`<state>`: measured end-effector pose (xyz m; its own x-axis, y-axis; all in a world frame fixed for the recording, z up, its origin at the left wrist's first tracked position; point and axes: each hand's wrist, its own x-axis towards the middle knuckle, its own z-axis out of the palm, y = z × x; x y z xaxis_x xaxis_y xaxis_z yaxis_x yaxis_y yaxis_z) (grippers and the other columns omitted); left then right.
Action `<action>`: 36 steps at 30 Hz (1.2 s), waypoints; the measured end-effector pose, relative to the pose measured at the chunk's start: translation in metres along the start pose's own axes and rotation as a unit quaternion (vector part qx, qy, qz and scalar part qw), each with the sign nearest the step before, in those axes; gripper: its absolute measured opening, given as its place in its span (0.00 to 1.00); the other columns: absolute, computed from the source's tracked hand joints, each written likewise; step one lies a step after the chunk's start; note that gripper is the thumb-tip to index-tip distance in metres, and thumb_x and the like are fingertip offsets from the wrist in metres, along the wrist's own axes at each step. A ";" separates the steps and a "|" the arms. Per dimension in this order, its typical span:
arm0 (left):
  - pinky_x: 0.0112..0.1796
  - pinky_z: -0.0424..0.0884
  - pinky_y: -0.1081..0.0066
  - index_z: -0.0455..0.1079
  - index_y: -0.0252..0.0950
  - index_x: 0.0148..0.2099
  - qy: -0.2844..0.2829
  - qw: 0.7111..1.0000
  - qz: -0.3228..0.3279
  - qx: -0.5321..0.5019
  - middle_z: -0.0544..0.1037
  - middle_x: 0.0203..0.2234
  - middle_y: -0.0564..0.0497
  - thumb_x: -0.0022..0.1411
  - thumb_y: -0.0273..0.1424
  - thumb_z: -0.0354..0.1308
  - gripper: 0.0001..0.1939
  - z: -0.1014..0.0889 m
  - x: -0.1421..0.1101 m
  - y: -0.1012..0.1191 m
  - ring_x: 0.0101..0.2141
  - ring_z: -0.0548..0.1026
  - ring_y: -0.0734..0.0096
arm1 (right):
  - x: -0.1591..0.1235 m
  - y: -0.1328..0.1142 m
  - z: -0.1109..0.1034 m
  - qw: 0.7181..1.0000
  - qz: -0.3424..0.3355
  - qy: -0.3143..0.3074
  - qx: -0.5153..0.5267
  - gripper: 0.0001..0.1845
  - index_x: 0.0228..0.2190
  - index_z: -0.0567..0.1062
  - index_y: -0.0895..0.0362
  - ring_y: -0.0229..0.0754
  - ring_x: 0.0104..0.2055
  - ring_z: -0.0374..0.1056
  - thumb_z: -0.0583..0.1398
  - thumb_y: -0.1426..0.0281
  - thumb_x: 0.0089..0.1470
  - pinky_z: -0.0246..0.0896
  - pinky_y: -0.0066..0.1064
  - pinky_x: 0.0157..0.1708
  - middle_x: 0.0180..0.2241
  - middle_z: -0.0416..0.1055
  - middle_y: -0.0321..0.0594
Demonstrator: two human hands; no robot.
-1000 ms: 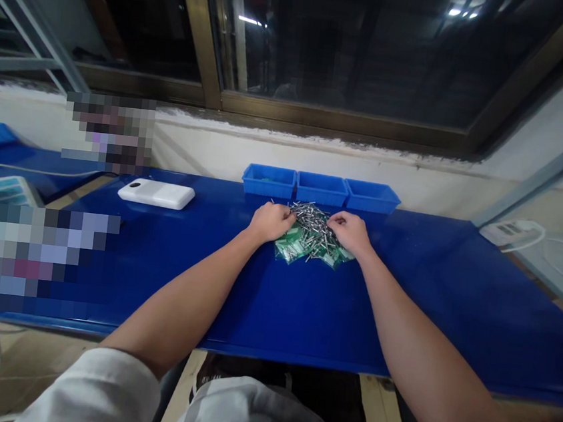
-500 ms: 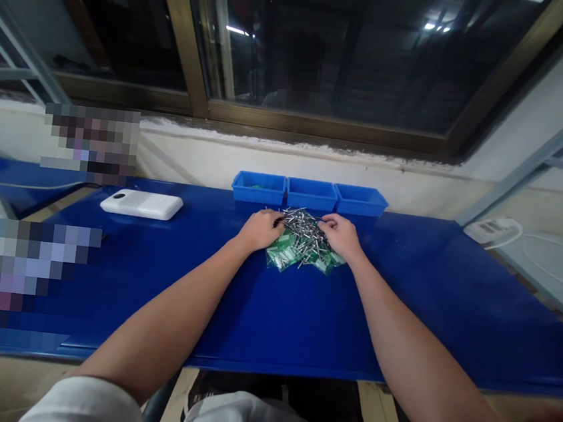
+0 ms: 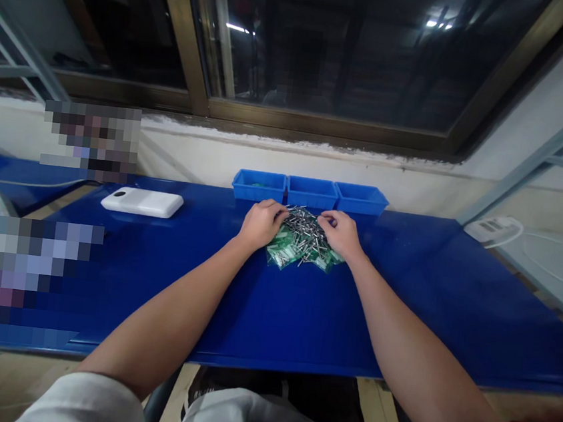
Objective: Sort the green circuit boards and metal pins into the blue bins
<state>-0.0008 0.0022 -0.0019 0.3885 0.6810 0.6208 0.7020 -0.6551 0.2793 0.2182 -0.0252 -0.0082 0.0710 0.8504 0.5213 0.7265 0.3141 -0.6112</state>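
Observation:
A heap of thin silvery metal pins (image 3: 307, 230), shaped like rivets, lies on small clear bags with green parts (image 3: 283, 250) on the blue table. At the heap's left edge is my left hand (image 3: 261, 223), its fingers curled and brought close to the thumb. My right hand (image 3: 342, 233) touches the opposite edge, thumb and fingertips bent together. What either hand pinches is too small to make out. Some of the pins and bags are hidden behind the hands.
Three blue bins (image 3: 310, 192) stand in a row behind the heap; the left one has something green inside. A white rounded device (image 3: 142, 202) lies to the left. At the right wall is a white power strip (image 3: 487, 228) with a cable. The table (image 3: 289, 326) ends near my body.
My left hand has shifted slightly up and its fingers have drawn in toward the thumb. The right hand has barely moved, and the heap looks much the same.

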 end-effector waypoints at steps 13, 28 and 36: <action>0.42 0.66 0.63 0.73 0.36 0.38 -0.075 0.996 0.050 0.027 0.74 0.37 0.47 0.65 0.36 0.46 0.15 0.006 -0.001 0.019 0.40 0.71 0.65 | -0.009 -0.013 0.006 0.974 -0.097 -0.186 -0.084 0.34 0.54 0.64 0.50 0.57 0.58 0.53 0.57 0.50 0.48 0.48 0.55 0.53 0.57 0.60 0.45; 0.51 0.57 0.51 0.56 0.41 0.60 -0.218 0.973 -0.017 0.069 0.62 0.56 0.43 0.56 0.51 0.49 0.33 0.005 -0.004 0.017 0.54 0.61 0.47 | -0.012 -0.022 0.003 0.950 -0.097 -0.248 -0.163 0.40 0.58 0.55 0.46 0.60 0.56 0.53 0.58 0.55 0.43 0.49 0.51 0.48 0.57 0.56 0.45; 0.45 0.64 0.61 0.62 0.36 0.47 -0.126 0.989 -0.028 0.071 0.70 0.42 0.45 0.58 0.40 0.52 0.18 0.013 -0.004 0.018 0.43 0.69 0.58 | -0.013 -0.028 0.017 0.970 -0.115 -0.158 -0.143 0.28 0.50 0.66 0.51 0.52 0.45 0.62 0.57 0.62 0.45 0.55 0.43 0.45 0.44 0.67 0.45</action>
<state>0.0179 -0.0085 -0.0085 0.4714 0.7863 0.3995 0.7964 -0.5741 0.1902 0.1855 -0.0383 -0.0076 -0.2957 0.8729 0.3882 0.8612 0.4194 -0.2870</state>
